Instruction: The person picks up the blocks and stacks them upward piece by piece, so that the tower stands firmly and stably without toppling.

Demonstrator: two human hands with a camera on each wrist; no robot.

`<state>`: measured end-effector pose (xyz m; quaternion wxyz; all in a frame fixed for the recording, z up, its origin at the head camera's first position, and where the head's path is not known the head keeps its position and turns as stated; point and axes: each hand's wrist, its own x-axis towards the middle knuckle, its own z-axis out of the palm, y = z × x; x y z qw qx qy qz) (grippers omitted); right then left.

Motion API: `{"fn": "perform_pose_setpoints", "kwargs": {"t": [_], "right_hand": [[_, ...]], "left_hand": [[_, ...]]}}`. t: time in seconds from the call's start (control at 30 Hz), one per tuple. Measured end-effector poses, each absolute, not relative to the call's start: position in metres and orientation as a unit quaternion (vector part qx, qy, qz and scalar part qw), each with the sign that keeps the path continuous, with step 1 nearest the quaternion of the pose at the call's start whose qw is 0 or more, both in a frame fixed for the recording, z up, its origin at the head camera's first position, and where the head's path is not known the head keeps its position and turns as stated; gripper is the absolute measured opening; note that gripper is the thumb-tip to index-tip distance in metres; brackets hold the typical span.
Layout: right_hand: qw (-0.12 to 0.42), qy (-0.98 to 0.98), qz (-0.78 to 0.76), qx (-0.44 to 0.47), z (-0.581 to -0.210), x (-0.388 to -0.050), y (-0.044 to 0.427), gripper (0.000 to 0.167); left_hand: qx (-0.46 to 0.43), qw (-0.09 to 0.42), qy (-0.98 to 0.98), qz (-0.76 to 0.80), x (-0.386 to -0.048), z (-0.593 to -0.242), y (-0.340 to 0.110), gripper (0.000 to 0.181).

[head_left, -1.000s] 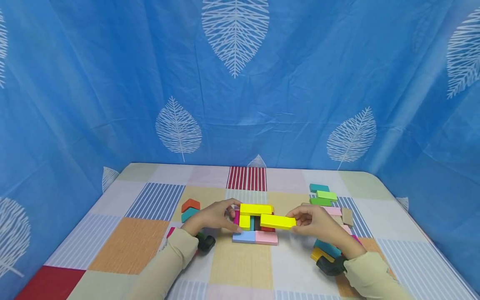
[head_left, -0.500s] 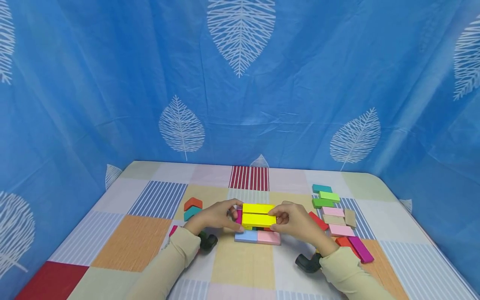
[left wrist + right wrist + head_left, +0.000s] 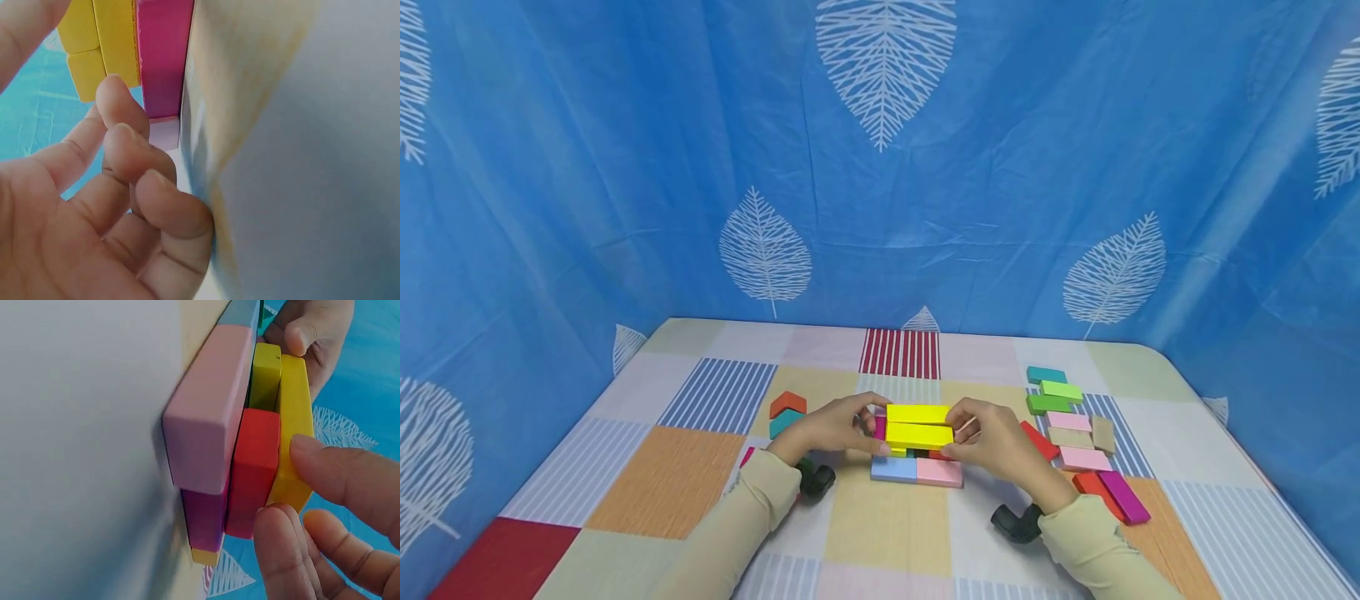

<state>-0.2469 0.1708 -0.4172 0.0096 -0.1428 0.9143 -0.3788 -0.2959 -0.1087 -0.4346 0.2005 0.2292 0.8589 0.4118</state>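
Two long yellow blocks, a back one (image 3: 917, 413) and a front one (image 3: 919, 436), lie side by side on top of a small stack, slightly askew. My right hand (image 3: 992, 433) pinches the front yellow block's right end with thumb and fingers. Across the left ends, my left hand (image 3: 842, 425) holds the yellow blocks with its thumb in front and index finger behind. Beneath them show a red block (image 3: 253, 469), a short yellow block (image 3: 267, 372) and a magenta block (image 3: 164, 62). A blue block (image 3: 893, 470) and a pink block (image 3: 939, 472) form the front base.
Loose blocks lie at the right, among them a teal block (image 3: 1047, 375), a light green block (image 3: 1061, 390) and a purple block (image 3: 1123, 497). Orange (image 3: 787, 404) and teal (image 3: 786, 422) angled blocks sit beside the left hand. A patterned cloth (image 3: 887, 533) covers the table.
My right hand has brought the front yellow block leftward over the stack and laid it beside the back one. Then its alignment shifted slightly. The left hand has stayed at the stack's left side.
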Motion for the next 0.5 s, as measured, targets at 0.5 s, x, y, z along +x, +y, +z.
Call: {"fn": "perform_pose_setpoints", "kwargs": {"t": [0.5], "right_hand": [[0.103,0.878,-0.442,-0.153,-0.429,-0.267,0.187,0.067]], "left_hand": [[0.197,0.15,0.879,0.408,-0.295,-0.431,-0.106,0.063]]}}
